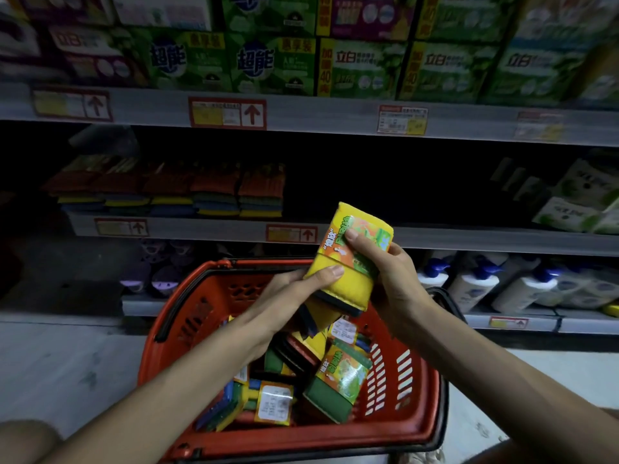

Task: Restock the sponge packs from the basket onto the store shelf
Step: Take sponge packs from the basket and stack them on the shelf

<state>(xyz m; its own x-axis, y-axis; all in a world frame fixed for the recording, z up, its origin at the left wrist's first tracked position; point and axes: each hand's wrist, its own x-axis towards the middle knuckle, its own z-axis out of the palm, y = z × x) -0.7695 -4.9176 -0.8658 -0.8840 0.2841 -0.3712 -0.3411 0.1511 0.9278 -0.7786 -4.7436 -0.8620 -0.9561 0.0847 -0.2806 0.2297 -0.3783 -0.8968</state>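
A yellow sponge pack with a bright printed sleeve is held upright above the red basket. My right hand grips its upper right side, thumb on the label. My left hand holds its lower left edge, and a second dark-edged pack hangs under that hand. Several more sponge packs lie jumbled in the basket. Straight ahead, the middle shelf carries a row of stacked sponge packs on its left half, and its right half is dark.
Green detergent boxes fill the top shelf. White pump bottles stand on the low shelf at the right, purple items at the left. White pouches sit at the far right of the middle shelf. Pale floor lies under the basket.
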